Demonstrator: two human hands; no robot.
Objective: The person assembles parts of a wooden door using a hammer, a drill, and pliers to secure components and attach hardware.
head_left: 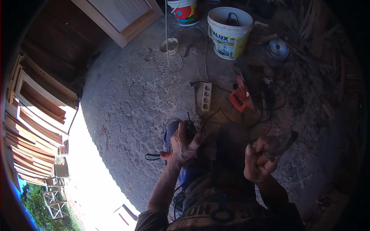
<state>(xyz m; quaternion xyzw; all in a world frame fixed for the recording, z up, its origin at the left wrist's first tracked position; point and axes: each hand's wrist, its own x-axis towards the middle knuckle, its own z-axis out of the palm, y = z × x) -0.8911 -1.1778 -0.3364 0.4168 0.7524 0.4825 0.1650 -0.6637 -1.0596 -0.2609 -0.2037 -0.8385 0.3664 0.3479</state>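
My left hand (183, 144) is closed around a dark tool (190, 130) in front of my lap. An orange part (165, 155) shows beside the wrist, with a black cord loop (153, 157) next to it; whether these belong to the same tool is hidden. To the right, my right hand (259, 158) is raised with the thumb up. A flat, dark greyish piece (283, 144) sits in its fingers, its kind too dim to tell.
A white power strip (206, 97) and an orange corded power tool (241, 99) lie on the rough floor ahead. Behind them stand a yellow-white bucket (227, 42), a colourful bucket (186, 13) and a small bowl (169, 46). A metal disc (278, 48) lies near wood scraps.
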